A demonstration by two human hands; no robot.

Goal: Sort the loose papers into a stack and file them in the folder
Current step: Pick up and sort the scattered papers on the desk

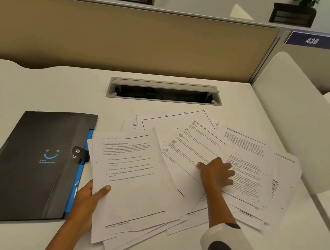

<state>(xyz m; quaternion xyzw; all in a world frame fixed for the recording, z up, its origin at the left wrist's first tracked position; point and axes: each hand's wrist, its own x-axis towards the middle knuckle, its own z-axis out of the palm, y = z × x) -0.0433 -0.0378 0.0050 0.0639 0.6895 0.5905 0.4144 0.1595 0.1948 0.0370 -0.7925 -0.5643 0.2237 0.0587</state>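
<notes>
A black folder [28,163] with a blue smiley print and a snap strap lies shut at the left of the white desk [35,85]. Right of it, my left hand [87,196] grips the left edge of a rough stack of printed papers [134,187], thumb on top. Several loose printed sheets [247,160] fan out further right. My right hand [216,172] rests flat on those sheets, fingers spread and pressing on one of them; whether it pinches a sheet is unclear.
A grey cable tray [165,92] with its lid raised sits in the desk behind the papers. A beige partition [119,38] closes the back, a white divider [305,117] the right side. A blue sign reads 436 [311,41].
</notes>
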